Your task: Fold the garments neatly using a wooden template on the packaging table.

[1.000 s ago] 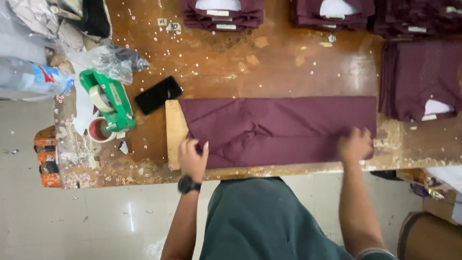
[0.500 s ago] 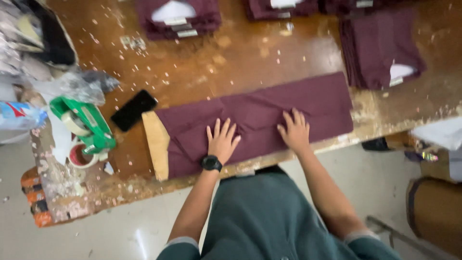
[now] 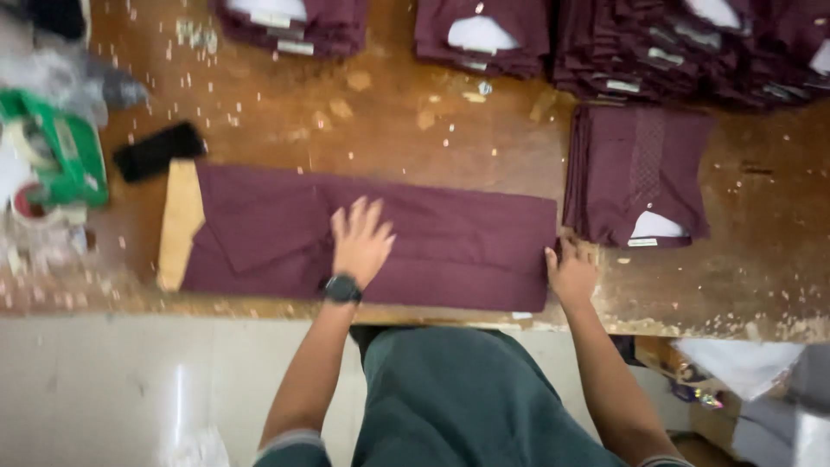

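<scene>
Wooden worktop (image 3: 285, 121), paint-flecked; maroon garment (image 3: 450, 242) lies folded lengthwise along its near edge, over a cardboard board (image 3: 179, 223) protruding at its left end. Folded maroon stack (image 3: 640, 173) just right of it. Left hand (image 3: 360, 242) flat, fingers spread, pressing mid-garment. Right hand (image 3: 572, 272) at the garment's right edge; grip not discernible.

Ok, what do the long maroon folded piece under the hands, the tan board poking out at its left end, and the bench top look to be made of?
Long maroon folded piece: woven or knit cloth, matte, with soft creases and fold lines. Tan board: probably cardboard or thin wood, flat, stiff and dull. Bench top: wood, brown, worn, flecked with pale specks. Left hand lies flat on the cloth; right hand is at its right end.
</scene>
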